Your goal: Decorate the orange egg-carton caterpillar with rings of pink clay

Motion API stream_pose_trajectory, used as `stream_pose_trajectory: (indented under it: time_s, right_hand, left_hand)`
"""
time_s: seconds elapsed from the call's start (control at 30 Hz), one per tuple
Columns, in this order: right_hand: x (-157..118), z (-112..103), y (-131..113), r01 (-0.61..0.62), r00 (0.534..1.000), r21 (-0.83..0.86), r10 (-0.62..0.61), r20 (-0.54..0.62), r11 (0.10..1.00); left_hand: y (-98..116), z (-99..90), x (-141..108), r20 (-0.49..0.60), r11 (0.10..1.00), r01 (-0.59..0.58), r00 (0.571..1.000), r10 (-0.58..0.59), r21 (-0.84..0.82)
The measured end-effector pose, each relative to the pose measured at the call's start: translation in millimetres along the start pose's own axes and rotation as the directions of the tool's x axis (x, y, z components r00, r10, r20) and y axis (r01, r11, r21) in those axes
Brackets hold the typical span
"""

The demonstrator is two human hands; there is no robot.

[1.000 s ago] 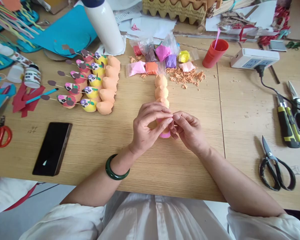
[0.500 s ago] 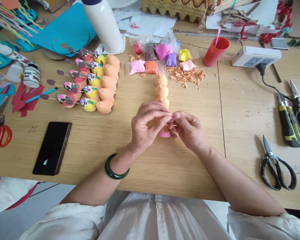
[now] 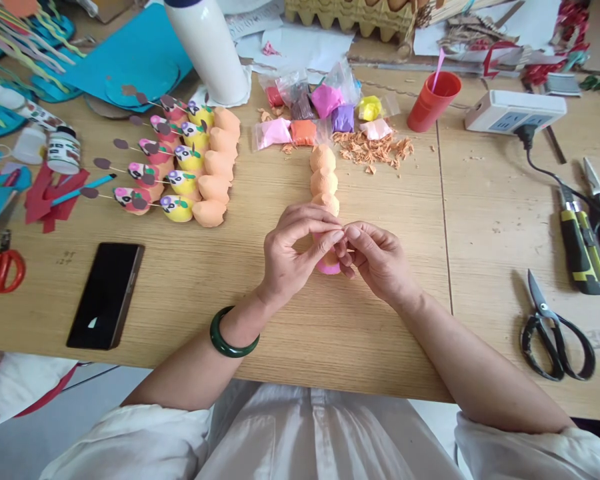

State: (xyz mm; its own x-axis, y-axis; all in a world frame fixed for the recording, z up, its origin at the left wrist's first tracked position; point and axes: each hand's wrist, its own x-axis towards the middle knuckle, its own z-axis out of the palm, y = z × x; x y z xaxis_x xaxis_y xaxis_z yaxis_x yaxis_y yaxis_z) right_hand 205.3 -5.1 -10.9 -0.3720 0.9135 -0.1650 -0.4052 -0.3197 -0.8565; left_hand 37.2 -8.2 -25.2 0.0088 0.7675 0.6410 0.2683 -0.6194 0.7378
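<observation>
My single view is from a camera worn on my head, facing forward and steeply down over the wooden table (image 3: 390, 347). It sits above and behind my left hand (image 3: 294, 255) and right hand (image 3: 383, 265), close enough that both show whole near the middle. Nearest to it, along the bottom, is my white shirt (image 3: 290, 437), seen from above, with my forearms reaching away from me. On the far side the view cuts off the egg tray (image 3: 350, 15) and the white bottle (image 3: 207, 53). It spreads wide, from the red-handled scissors (image 3: 3, 272) at left to the black-handled scissors (image 3: 555, 340) at right. The table's near edge slants slightly, lower at right.
</observation>
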Motion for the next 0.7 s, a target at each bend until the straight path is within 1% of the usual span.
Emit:
stream_pose_trajectory:
  time_s: [0.07,0.2,0.23,0.37,0.47,0.6,0.7]
  right_hand:
    - [-0.2,-0.5,-0.5,-0.005,1.0,0.003,0.005,0.004,1.0]
    - [-0.1,-1.6,-1.0,0.01,1.0,0.001,-0.01,-0.012,1.0]
    - [0.0,-1.6,-1.0,0.014,1.0,-0.001,-0.014,-0.015,1.0]
    - [0.1,-0.6,-1.1,0.013,1.0,0.012,-0.013,-0.006,1.0]
    - [0.4,-0.3,-0.8,-0.002,1.0,0.017,0.002,-0.011,1.0]
    - [1.0,-1.7,0.0,0.013,0.999,0.016,-0.012,-0.051,1.0]
    - [1.2,-2.4,-0.1,0.006,0.998,0.028,-0.005,-0.056,1.0]
  left_hand:
    - [1.3,-1.0,0.0,0.001,1.0,0.018,1.0,-0.018,-0.005]
    - [3.5,-3.5,-0.9,0.039,0.994,0.109,0.993,-0.109,0.0]
    - [3.3,-3.4,-1.0,0.045,0.994,0.106,0.993,-0.106,0.006]
    - [0.5,-1.3,-1.0,0.03,1.0,0.021,0.999,-0.021,0.021]
    - [0.1,-1.2,-0.8,0.034,0.999,0.002,0.999,-0.003,0.04]
    - [1.7,-2.9,-1.0,0.079,0.998,0.043,0.996,-0.047,0.041]
    - [1.5,-2.9,-0.9,0.061,0.998,0.059,0.996,-0.06,0.016]
